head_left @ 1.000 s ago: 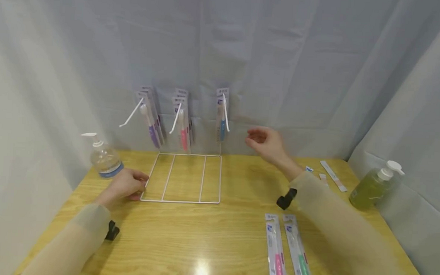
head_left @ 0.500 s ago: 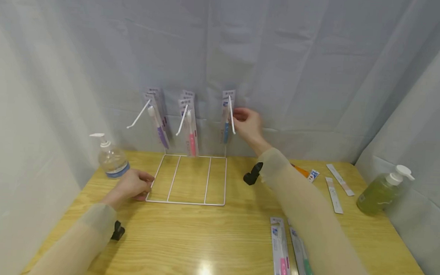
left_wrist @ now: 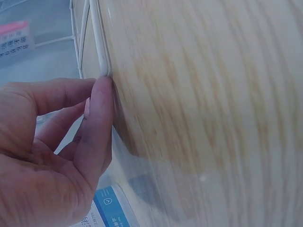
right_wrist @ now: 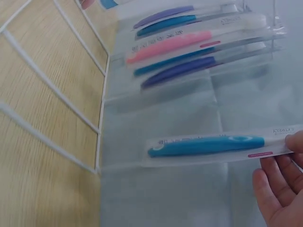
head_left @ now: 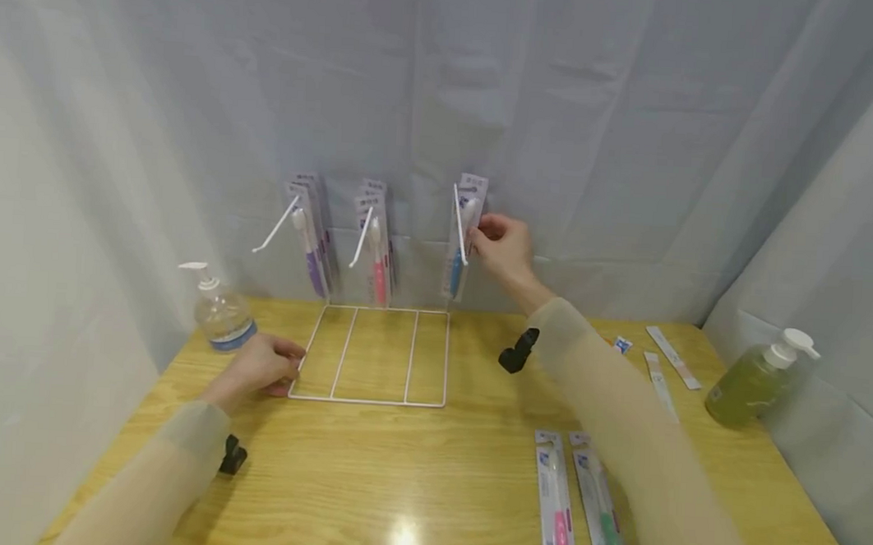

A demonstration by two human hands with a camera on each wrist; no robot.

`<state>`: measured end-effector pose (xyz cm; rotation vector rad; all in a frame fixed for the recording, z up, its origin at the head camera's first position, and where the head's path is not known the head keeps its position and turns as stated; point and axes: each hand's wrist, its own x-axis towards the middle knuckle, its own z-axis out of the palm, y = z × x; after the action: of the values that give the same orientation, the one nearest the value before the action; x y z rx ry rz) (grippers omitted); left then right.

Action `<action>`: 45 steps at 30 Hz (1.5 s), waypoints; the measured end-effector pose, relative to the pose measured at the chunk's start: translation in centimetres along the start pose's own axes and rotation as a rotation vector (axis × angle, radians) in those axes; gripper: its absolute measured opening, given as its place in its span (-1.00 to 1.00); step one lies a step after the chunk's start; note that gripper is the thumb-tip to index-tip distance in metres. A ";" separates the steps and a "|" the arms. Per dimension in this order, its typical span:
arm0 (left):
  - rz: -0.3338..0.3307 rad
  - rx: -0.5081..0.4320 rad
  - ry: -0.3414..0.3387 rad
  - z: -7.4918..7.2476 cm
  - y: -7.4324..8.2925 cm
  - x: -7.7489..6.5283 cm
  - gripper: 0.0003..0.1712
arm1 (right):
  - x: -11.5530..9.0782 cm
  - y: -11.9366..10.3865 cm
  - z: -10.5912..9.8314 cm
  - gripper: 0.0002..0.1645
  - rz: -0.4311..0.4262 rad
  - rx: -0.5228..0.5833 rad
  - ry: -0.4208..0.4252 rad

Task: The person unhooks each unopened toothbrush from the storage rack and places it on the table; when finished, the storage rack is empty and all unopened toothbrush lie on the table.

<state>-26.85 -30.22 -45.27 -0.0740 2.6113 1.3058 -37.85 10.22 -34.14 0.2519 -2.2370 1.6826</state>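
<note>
At the right hook of the white wire rack, my right hand pinches a packaged blue toothbrush by its edge, thumb in front and fingers behind. The package tilts slightly, and the hook overlaps it in the head view. My left hand pinches the front left corner of the rack base, the wire between thumb and fingers. Packaged toothbrushes hang on the other two hooks, a purple one in front on the left and a pink one in front on the middle.
A clear pump bottle stands behind my left hand, a green pump bottle at the far right. Packaged pink and green toothbrushes lie near the front. Slim white packets lie beyond my right sleeve.
My right hand has moved in from the right to the right hook and taken hold of the blue toothbrush package, which has shifted right and tilted. The left hand stays on the rack.
</note>
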 end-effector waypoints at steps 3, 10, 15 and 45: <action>0.003 0.000 -0.006 -0.2 0.0 0.0 -0.37 | -0.9 -0.5 -2.0 -0.74 0.001 0.006 -0.022; 0.012 -0.012 -0.005 -0.5 -0.2 -0.1 -0.34 | -4.6 -0.8 -6.5 -0.71 -0.005 -0.034 -0.101; 0.005 -0.018 0.002 -0.7 -0.3 0.0 -0.35 | -8.1 -0.3 -8.9 -0.69 0.024 -0.036 -0.201; -0.027 0.005 -0.009 -1.2 -0.7 -0.2 -0.38 | -24.8 6.3 -9.5 -0.79 0.701 0.042 -0.593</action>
<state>-26.79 -31.54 -45.08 -0.1020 2.5973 1.2877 -15.45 19.75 -46.46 -0.0547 -2.9662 2.2210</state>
